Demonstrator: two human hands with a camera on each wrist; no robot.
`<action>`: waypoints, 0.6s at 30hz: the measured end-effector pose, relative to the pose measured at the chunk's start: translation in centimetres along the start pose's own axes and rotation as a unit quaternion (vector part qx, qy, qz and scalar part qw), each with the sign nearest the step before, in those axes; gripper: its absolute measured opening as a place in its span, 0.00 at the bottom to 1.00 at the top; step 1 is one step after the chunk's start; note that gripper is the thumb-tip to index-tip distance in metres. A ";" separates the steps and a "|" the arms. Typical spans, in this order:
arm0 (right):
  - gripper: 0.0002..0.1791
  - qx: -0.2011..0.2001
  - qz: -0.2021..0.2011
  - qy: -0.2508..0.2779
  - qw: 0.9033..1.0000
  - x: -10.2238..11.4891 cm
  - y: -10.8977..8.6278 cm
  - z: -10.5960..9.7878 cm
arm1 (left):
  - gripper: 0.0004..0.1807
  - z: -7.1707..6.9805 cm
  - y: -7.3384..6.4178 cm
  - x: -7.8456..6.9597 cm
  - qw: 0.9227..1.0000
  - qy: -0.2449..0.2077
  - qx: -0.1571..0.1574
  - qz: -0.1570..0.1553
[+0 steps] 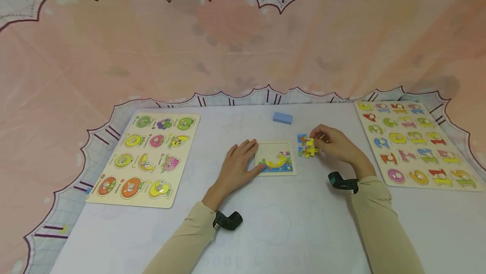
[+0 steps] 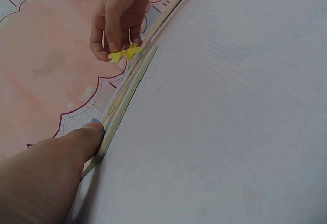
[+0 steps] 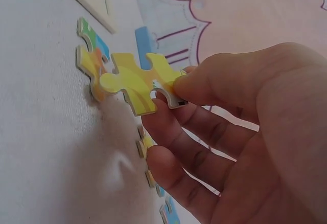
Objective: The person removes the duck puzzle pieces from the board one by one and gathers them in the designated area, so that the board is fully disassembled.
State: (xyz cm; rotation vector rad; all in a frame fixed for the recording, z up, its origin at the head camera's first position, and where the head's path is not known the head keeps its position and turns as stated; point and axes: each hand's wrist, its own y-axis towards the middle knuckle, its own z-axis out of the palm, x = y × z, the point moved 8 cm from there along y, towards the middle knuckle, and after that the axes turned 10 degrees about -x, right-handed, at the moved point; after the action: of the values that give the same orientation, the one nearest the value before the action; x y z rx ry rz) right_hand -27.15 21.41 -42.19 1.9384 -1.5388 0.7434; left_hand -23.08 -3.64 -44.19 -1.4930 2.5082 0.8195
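My left hand (image 1: 236, 163) lies at the left side of a small wooden puzzle tray (image 1: 268, 150), with the thumb pressing its lower left part and the other fingers extended along its edge. Blue and yellow picture pieces (image 1: 281, 164) fill the tray's lower part; bare wood shows above. Right of the tray, my right hand (image 1: 337, 144) pinches a yellow jigsaw piece (image 3: 134, 83) between thumb and fingers. That piece is raised above the table in the right wrist view. Loose puzzle pieces (image 3: 91, 63), coloured green, blue and orange, lie on the table beneath it.
A blue block (image 1: 282, 118) sits behind the tray. At the left is a fruit puzzle board (image 1: 152, 139); a number puzzle board (image 1: 391, 147) lies at the right. A patterned peach cloth (image 1: 243, 46) hangs behind the white table (image 1: 281, 232).
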 end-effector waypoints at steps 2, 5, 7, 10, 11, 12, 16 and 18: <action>0.10 0.001 0.002 0.002 1.000 -0.2 0.0 -0.1 | 0.38 -0.1 0.0 -0.1 1.000 0.000 -0.001 0.001; 0.10 0.000 0.006 -0.006 1.000 -0.6 -0.1 -0.4 | 0.38 -0.2 0.0 -0.1 1.000 0.000 -0.003 0.002; 0.10 0.000 0.008 -0.011 1.000 -0.8 -0.2 -0.7 | 0.38 -0.2 0.0 -0.1 1.000 0.002 -0.003 0.002; 0.10 0.004 0.011 -0.018 1.000 -1.2 -0.4 -1.0 | 0.38 -0.1 0.0 -0.1 1.000 0.003 -0.001 0.000; 0.10 0.005 0.012 -0.019 1.000 -1.3 -0.5 -1.1 | 0.38 -0.1 0.0 -0.1 1.000 0.002 -0.001 0.000; 0.10 0.007 0.015 -0.019 1.000 -1.4 -0.5 -1.2 | 0.38 -0.2 0.0 -0.1 1.000 0.001 -0.002 0.001; 0.10 0.012 0.023 -0.017 1.000 -1.9 -0.7 -1.5 | 0.37 -0.2 0.0 -0.1 1.000 0.000 -0.004 0.003; 0.11 0.015 0.026 -0.014 0.999 -2.0 -0.7 -1.6 | 0.37 -0.1 0.0 -0.1 1.000 0.001 -0.007 0.005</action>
State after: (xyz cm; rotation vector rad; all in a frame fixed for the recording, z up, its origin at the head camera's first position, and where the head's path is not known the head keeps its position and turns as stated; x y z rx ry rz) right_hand -26.94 24.03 -42.58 1.9453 -1.6082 0.7679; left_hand -22.99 -3.61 -44.03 -1.4866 2.5182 0.8395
